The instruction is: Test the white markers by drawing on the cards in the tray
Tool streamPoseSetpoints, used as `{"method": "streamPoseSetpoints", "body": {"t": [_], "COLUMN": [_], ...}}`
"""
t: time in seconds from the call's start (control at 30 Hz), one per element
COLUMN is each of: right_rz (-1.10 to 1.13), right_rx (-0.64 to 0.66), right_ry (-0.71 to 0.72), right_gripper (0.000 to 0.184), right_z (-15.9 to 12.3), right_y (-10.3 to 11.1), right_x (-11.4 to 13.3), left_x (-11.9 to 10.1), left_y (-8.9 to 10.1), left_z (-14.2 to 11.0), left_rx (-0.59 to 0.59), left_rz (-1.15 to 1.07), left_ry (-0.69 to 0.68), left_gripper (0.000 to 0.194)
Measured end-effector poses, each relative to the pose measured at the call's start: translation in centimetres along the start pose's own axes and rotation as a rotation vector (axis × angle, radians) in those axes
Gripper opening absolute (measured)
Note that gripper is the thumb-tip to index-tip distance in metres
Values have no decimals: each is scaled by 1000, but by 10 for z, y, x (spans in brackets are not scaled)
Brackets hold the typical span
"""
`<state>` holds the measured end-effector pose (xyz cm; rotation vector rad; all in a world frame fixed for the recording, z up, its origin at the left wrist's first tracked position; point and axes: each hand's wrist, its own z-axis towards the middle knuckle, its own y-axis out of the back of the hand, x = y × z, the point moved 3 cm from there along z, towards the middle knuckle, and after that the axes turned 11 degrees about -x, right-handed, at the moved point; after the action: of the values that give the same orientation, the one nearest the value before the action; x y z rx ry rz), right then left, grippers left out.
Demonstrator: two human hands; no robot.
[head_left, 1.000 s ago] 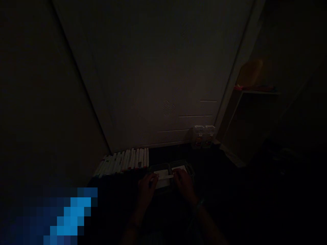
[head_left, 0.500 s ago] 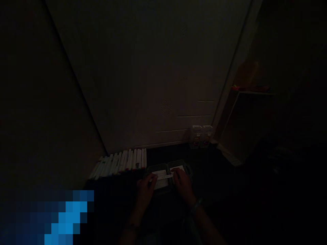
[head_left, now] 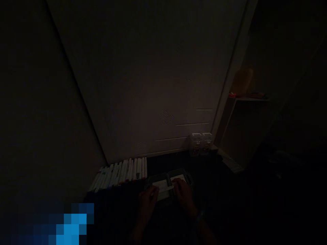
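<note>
The scene is very dark. Between the fingertips of my two hands lies a slim white marker [head_left: 166,189], held sideways. My left hand [head_left: 148,200] pinches its left end, and my right hand [head_left: 183,193] grips the right end, with a band on that wrist. Right below them is an open clear plastic case [head_left: 156,176] with two halves, pale sheets or inserts showing inside. My hands cover part of its near side. To the left, a row of white markers [head_left: 124,172] lies side by side on the dark surface.
Two clear plastic boxes [head_left: 200,144] with printed labels stand against the pale panel [head_left: 143,112] behind. A small cabinet [head_left: 244,132] at right carries an orange object [head_left: 242,80] and red items on top. Bright blue pixelated patches cover the lower left.
The view has tilted up, so everything sits lower in the picture. Both hands keep hold of the marker over the case, nearly in the same pose.
</note>
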<state>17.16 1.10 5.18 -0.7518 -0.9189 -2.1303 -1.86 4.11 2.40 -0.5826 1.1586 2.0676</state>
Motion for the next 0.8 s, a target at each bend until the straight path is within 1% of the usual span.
{"method": "streamPoseSetpoints", "body": {"t": [0.17, 0.27, 0.43, 0.57, 0.8], "right_rz": [30, 47, 84, 91, 94], "right_rx": [13, 6, 33, 54, 15], "right_ry": [-12, -33, -56, -69, -75], "right_gripper": [25, 26, 27, 28, 28], "right_z": [-1, -2, -1, 0, -1], "right_y": [1, 0, -3, -1, 0], "right_x": [0, -6, -12, -11, -9], "left_x": [-1, 2, 5, 3, -3], "left_y": [-1, -5, -10, -10, -7], "left_z": [-3, -7, -11, -10, -7], "left_rx": [7, 32, 9, 3, 60], "left_rz": [8, 38, 75, 73, 82], "left_ry": [-8, -50, -81, -64, -59], "left_gripper": [37, 33, 30, 30, 32]}}
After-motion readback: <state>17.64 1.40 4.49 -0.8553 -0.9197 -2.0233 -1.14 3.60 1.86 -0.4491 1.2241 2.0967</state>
